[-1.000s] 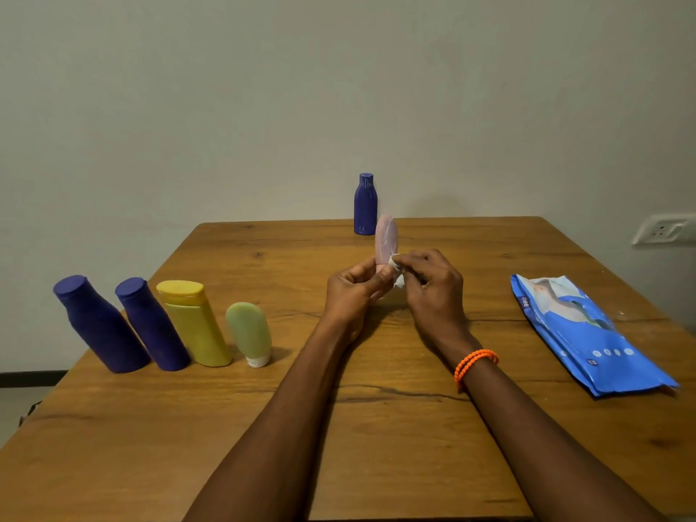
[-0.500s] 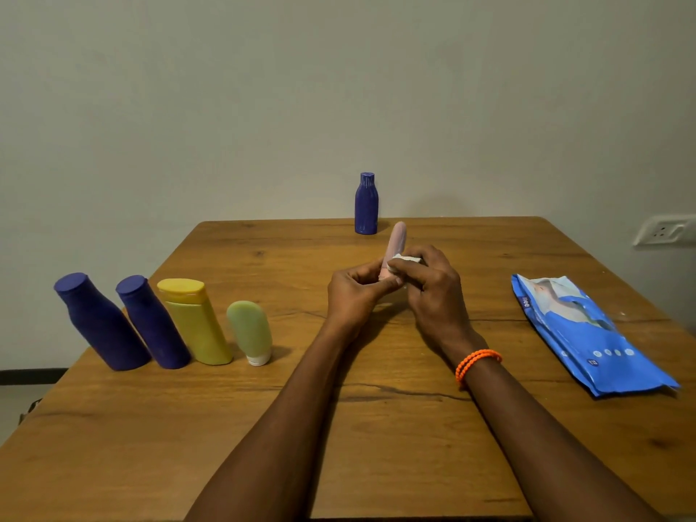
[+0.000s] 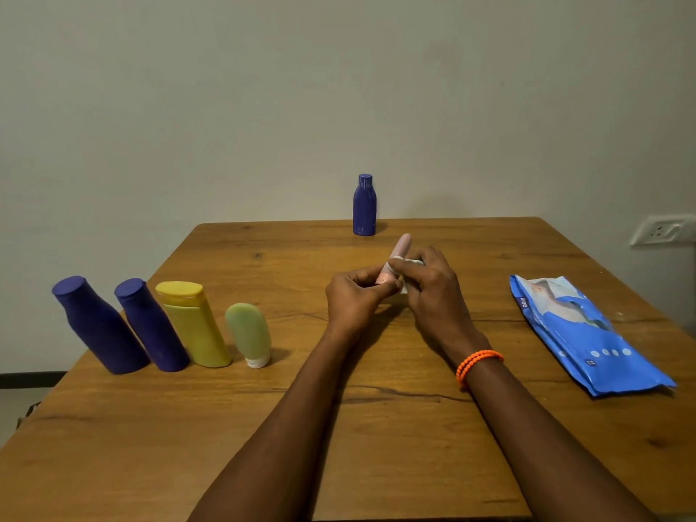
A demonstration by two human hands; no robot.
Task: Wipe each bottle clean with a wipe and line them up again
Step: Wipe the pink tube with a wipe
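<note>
Plain pale wall backs a wooden desk [image 3: 376, 427] with a wall socket [image 3: 661, 229] off to the right. Above the middle of the desk, the left hand [image 3: 356, 295] pinches the lower end of a small pink bottle [image 3: 399, 250], which tilts up and to the right. The right hand [image 3: 429, 292], with an orange bracelet [image 3: 476, 365] at its wrist, curls around a white wipe [image 3: 412, 262] pressed against the bottle's side. On the left stand four bottles in a row: two dark blue bottles [image 3: 98, 325] [image 3: 150, 325], a yellow bottle [image 3: 194, 324] and a green tube [image 3: 248, 333] resting on its white cap. A smaller blue bottle [image 3: 364, 205] stands alone at the far edge. A blue wipes pack [image 3: 587, 333] lies flat on the right.
</note>
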